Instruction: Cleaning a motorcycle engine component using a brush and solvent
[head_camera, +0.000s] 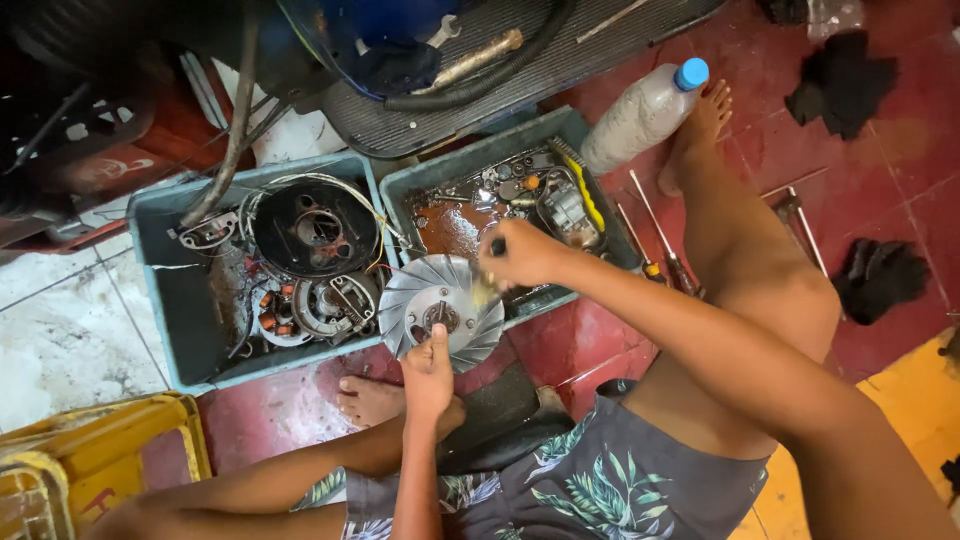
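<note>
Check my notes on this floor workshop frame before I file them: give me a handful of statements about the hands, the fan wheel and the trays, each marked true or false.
1. The left hand holds the silver finned fan wheel at its lower edge. True.
2. The right hand is empty. False: it grips a small dark-handled tool, apparently a brush.
3. The wheel lies flat inside the left grey tray. False: it is held between the two trays, over their near edges.
4. The plastic bottle has a blue cap. True.
5. A dark round cover sits in the left tray. True.
</note>
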